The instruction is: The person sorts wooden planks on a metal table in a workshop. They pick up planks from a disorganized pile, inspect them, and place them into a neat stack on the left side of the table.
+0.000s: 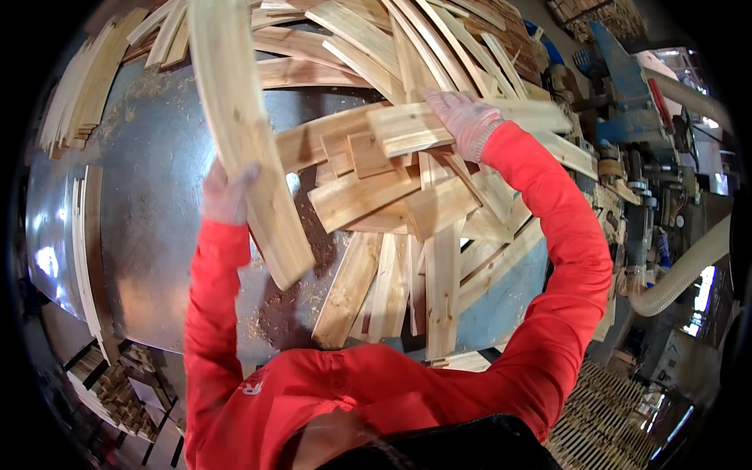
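Note:
My left hand (227,192), in a pale glove, is closed on the edge of a long, wide wooden board (243,133). The board slants up from the metal table, its near end toward me and its far end running out of the top of the view. My gloved right hand (462,121) lies over a shorter plank (407,129) on top of the pile and grips it from above; its fingertips are partly hidden. Under and around that plank is a jumbled heap of boards (368,200), crossing at many angles.
Metal table (157,235) carries sawdust and shavings. Stacked boards (90,86) stand at the far left, with narrow strips (90,251) along the left edge. More planks (352,39) cover the far side. A blue machine (634,86) and a ribbed hose (681,270) are at the right.

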{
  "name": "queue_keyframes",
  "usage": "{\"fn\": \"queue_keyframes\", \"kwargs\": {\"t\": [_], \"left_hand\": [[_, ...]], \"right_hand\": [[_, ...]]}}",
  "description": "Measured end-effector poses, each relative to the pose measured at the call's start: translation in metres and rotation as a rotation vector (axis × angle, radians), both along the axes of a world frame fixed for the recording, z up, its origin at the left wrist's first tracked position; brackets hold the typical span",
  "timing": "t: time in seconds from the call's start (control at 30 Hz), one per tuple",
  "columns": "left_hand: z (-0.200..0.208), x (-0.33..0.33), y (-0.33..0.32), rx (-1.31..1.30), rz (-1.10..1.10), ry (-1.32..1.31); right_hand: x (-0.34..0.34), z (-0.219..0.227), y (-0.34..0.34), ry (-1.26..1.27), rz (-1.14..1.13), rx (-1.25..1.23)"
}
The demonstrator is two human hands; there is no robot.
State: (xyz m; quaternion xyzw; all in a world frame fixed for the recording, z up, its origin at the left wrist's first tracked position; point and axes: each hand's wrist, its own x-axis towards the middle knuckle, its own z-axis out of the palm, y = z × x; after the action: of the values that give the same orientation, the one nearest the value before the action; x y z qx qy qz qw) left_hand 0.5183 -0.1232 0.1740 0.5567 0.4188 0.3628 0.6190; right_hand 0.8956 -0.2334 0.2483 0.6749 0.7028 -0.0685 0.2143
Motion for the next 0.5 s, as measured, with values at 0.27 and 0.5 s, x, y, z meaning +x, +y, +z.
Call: {"fn": "queue_keyframes", "kwargs": {"t": [0.27, 0.5], "left_hand": [[-0.112, 0.105, 0.08, -0.489, -0.348, -0.379], [-0.035, 0.15, 0.004, -0.905, 0.026, -0.379]], "right_hand": [[-0.086, 0.021, 0.058, 0.696, 0.325, 0.645], [0.144, -0.104, 0.041, 0.916, -0.816, 0.461]]}}
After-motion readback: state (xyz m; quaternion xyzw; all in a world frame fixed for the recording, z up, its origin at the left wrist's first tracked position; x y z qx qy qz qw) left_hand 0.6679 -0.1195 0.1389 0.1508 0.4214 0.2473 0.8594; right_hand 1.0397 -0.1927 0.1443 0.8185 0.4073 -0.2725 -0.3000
